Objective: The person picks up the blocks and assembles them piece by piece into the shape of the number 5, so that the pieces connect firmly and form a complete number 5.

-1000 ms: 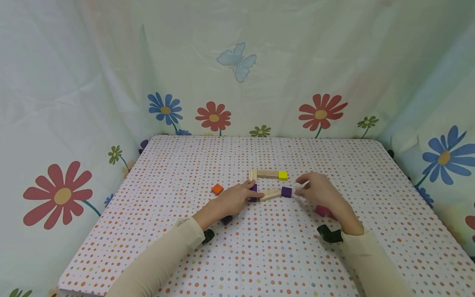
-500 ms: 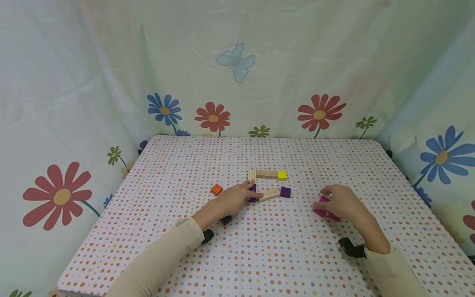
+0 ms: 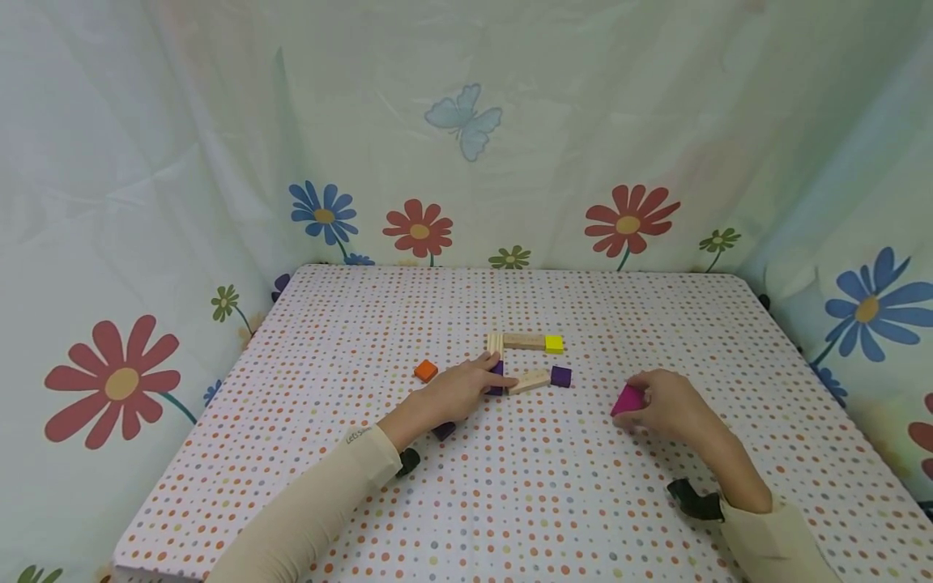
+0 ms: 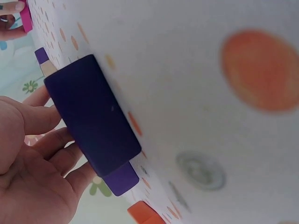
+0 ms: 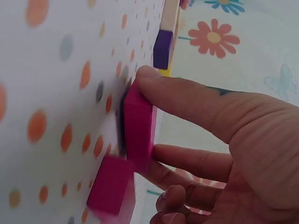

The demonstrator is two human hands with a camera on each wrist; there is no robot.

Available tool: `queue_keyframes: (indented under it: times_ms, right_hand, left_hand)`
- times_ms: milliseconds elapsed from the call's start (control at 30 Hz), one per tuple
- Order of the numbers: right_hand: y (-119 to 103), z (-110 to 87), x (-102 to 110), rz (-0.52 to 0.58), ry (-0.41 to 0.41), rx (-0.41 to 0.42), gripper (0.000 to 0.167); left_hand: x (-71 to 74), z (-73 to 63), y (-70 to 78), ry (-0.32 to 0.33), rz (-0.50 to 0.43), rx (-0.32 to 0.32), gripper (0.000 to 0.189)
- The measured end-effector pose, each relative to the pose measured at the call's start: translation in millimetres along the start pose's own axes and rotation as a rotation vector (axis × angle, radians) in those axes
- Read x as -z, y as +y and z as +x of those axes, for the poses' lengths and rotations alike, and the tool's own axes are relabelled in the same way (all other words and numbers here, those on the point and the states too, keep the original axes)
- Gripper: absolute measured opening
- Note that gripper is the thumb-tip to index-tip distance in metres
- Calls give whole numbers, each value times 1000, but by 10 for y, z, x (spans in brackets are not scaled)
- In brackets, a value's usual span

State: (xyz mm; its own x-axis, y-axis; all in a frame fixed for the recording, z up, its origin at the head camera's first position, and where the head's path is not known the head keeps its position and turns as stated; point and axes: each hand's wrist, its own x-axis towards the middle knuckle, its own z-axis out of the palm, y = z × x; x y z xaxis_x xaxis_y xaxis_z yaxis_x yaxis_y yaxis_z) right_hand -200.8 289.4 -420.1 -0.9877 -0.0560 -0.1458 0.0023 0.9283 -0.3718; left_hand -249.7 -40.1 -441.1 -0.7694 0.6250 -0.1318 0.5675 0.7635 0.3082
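My right hand (image 3: 670,405) pinches a pink block (image 5: 140,128) between thumb and fingers at the table's right. A second pink block (image 5: 112,189) lies beside it in the right wrist view, hidden by the hand in the head view. Near the middle, my left hand (image 3: 459,390) holds a purple block (image 3: 496,379), thumb on one side and fingers on the other; part of the grip is hidden. This block meets a pale wooden block (image 3: 496,344) behind it. A slanted wooden block (image 3: 530,381) touches or nearly touches the left thumb.
A wooden block (image 3: 525,342) runs to a yellow block (image 3: 554,345) at the back. A purple cube (image 3: 560,376) sits right of the slanted block. An orange block (image 3: 426,371) and a dark purple block (image 4: 92,114) lie near my left forearm. Dotted cloth covers the table (image 3: 364,526).
My right hand has moved right and toward me from beside the purple cube, and has taken hold of a pink block, now tilted. My left hand has stayed in place.
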Motion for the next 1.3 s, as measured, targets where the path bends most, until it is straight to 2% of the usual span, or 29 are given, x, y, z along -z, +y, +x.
queue_keyframes:
  times_ms: [400, 500, 833, 1033, 1133, 1300]
  right_hand:
    - [-419, -28, -191, -72, -46, 183, 71]
    - [-470, -43, -207, -75, -55, 202, 70]
    - [-498, -54, -245, -53, -63, 186, 73]
    - [-431, -92, -196, -34, -51, 120, 80]
    - [-393, -105, -189, -35, -43, 118, 75]
    - [-364, -124, -206, 13, -33, 143, 59]
  left_hand:
    - [8, -5, 18, -6, 2, 5, 52]
    - [9, 0, 16, -4, 3, 2, 52]
    - [-12, 13, -15, -4, -7, 4, 53]
    - [-24, 21, -14, -8, -6, 13, 54]
    - [-20, 23, -11, -6, -2, 11, 55]
    - [-9, 17, -10, -5, 8, 8, 56]
